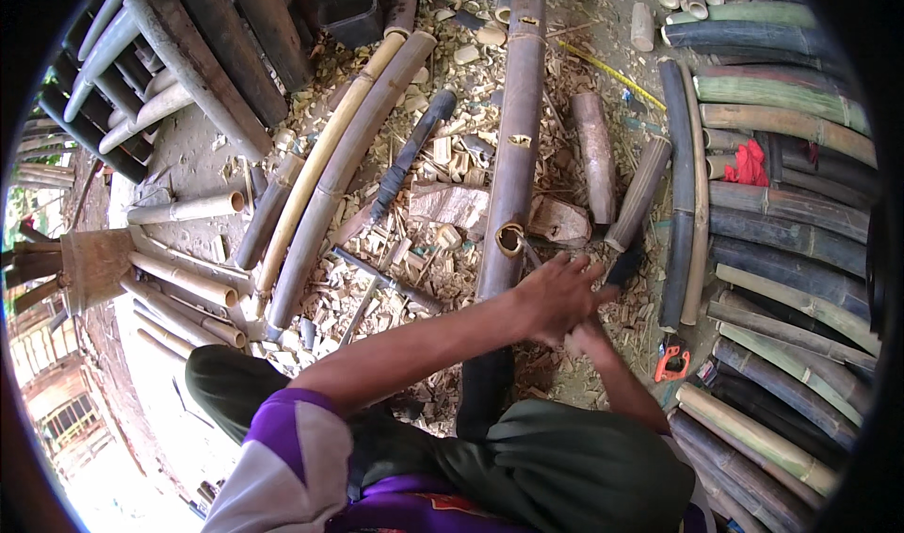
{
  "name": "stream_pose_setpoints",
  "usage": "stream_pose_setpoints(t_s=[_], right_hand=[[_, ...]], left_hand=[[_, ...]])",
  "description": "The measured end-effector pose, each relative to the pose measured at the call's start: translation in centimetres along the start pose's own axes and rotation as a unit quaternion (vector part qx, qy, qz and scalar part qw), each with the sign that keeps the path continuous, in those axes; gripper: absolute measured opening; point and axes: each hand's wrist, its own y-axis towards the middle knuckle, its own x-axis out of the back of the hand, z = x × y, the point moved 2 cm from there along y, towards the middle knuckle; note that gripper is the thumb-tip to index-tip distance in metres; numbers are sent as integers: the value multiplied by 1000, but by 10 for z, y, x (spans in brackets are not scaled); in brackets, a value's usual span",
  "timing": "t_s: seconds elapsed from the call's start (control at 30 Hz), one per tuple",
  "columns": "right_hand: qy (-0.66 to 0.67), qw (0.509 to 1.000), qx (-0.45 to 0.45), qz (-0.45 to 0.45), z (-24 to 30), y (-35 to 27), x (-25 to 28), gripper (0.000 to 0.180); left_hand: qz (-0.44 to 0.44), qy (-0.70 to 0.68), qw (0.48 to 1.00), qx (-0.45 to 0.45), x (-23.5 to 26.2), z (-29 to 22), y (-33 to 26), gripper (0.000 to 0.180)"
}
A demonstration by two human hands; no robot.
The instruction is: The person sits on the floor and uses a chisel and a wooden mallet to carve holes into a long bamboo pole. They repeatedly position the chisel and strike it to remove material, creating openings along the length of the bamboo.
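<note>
Bamboo made up nearly everything in view. A long dark bamboo pole [513,156] lay lengthwise on the ground, its near end running under the fingers and between the person's knees. The left hand [556,296] was closed over the pole just below a round hole [509,239] cut in its wall, the fingers [579,274] curled down over the top. The right hand [589,337] sat directly beneath the left and was largely hidden; whether it was open or closed could not be told. A dark tool handle [626,265] projected just beyond the fingers, to their right.

Judged from its length and wall, the pole would be stiff, hard and fairly heavy, with a smooth skin likely to roll or slip; a hold near a node, clear of the sharp cut hole, would suit it best.

Beyond the fingers lay a short wooden mallet [638,192], a wood block [450,203] and pale chips [377,279]. Right of the fingers lay an orange-handled tool [671,362].
</note>
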Motion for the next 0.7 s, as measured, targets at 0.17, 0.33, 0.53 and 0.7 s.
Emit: stream_pose_setpoints(t_s=[0.17, 0.33, 0.53, 0.7], right_hand=[[-406, 903, 137, -40, 55, 41, 53, 62], [-640, 675, 361, 58, 169, 81, 53, 40], [-572, 765, 291, 62, 173, 77, 42, 23], [-175, 982, 61, -29, 44, 68, 58, 38]], left_hand=[[-64, -157, 979, 113, -6, 27, 28, 88], [-414, -210, 861, 206, -4, 37, 9, 97], [-359, -253, 859, 264, 13, 38, 8, 92], [-14, -226, 964, 139, 11, 35, 31, 83]])
